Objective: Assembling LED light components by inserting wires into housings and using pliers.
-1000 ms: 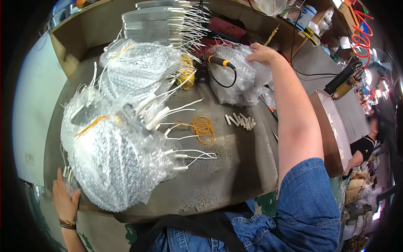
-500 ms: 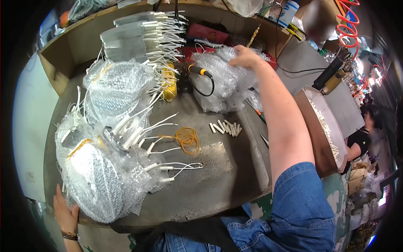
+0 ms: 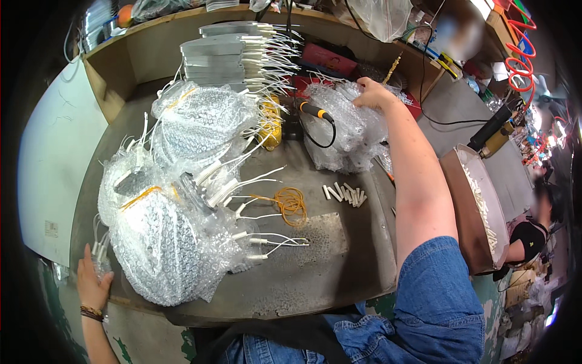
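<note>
- Two hands work opposite corners of the bench: your right hand (image 3: 371, 94) reaches far forward, fingers spread and resting on top of a crumpled heap of bubble wrap (image 3: 348, 130) at the back of the workbench (image 3: 315, 285), gripping nothing that shows.
- Your left hand (image 3: 92, 282) sits at the near left edge, fingers loosely spread against the side of a large bubble-wrapped bundle (image 3: 163, 249); a beaded bracelet (image 3: 92, 312) circles that wrist.
- Just left of the heap under your right hand lies a soldering iron (image 3: 315, 111) with an orange and black grip, its black cord looping down over the wrap.
- A second bubble-wrapped bundle (image 3: 197, 127) lies further back on the left, white leads trailing from both bundles toward the middle of the bench.
- Between the bundles and your right forearm, a coil of orange rubber bands (image 3: 292, 203) lies flat, with a short row of small white tubes (image 3: 345, 194) just to its right.
- Behind the second bundle stands a stack of flat grey metal plates (image 3: 218, 51), white wires fanning out from its right side; a yellow object (image 3: 271, 121) lies below those wires, too blurred to identify.
- To your right, well apart from the bench, a brown tray (image 3: 461, 212) holds many more white tubes.
- A coiled red air hose (image 3: 521, 48) hangs at upper right.
</note>
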`<control>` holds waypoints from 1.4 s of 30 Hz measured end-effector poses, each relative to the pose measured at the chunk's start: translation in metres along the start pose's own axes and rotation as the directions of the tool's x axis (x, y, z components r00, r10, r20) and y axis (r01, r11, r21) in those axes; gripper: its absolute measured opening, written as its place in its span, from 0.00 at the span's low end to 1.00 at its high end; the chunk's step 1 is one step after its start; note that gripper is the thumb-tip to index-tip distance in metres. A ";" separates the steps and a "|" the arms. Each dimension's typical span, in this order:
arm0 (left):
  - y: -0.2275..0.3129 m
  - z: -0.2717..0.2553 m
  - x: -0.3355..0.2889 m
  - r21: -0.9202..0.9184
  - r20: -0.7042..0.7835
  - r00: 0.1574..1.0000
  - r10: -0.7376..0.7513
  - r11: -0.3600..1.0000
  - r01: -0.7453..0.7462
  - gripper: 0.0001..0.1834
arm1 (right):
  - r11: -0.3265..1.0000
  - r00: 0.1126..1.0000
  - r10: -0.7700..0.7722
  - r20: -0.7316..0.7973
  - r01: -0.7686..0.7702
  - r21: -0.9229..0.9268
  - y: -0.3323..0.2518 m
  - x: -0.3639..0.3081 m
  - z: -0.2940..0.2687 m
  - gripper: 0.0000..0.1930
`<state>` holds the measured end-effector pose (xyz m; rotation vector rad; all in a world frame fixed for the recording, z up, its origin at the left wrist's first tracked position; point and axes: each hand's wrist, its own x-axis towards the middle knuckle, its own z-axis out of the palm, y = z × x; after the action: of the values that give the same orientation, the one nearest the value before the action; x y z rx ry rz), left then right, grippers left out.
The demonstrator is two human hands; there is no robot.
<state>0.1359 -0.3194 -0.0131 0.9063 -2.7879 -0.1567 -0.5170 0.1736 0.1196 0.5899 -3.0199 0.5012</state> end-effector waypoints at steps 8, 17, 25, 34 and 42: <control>-0.180 0.024 0.059 -0.046 -0.021 0.995 -0.097 0.994 0.096 0.48 | 0.979 0.959 -0.023 -0.284 0.080 0.190 -0.002 -0.031 -0.025 0.54; -0.236 0.031 0.085 0.103 -0.090 0.978 -0.191 0.974 0.200 0.49 | 0.673 0.884 -0.143 -0.446 0.417 0.611 -0.012 -0.163 -0.050 0.49; 0.106 -0.079 -0.024 -0.223 -0.613 0.734 0.291 0.828 -0.514 0.26 | 0.100 0.953 -0.185 -0.238 0.259 0.961 -0.059 -0.328 0.019 0.54; 0.379 0.013 -0.082 -0.938 -0.255 0.744 0.617 0.030 -0.346 0.70 | -0.077 0.917 -0.395 -0.061 0.033 0.996 -0.113 -0.404 0.092 0.64; 0.378 -0.009 -0.090 -0.776 -0.244 0.703 0.668 0.300 -0.555 0.66 | -0.032 0.853 -0.515 -0.090 0.086 0.996 -0.095 -0.422 0.093 0.62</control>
<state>-0.0062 0.0378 0.0425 -0.4582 -2.4220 -1.2717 -0.0863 0.2141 0.0251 1.4031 -1.8886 2.7525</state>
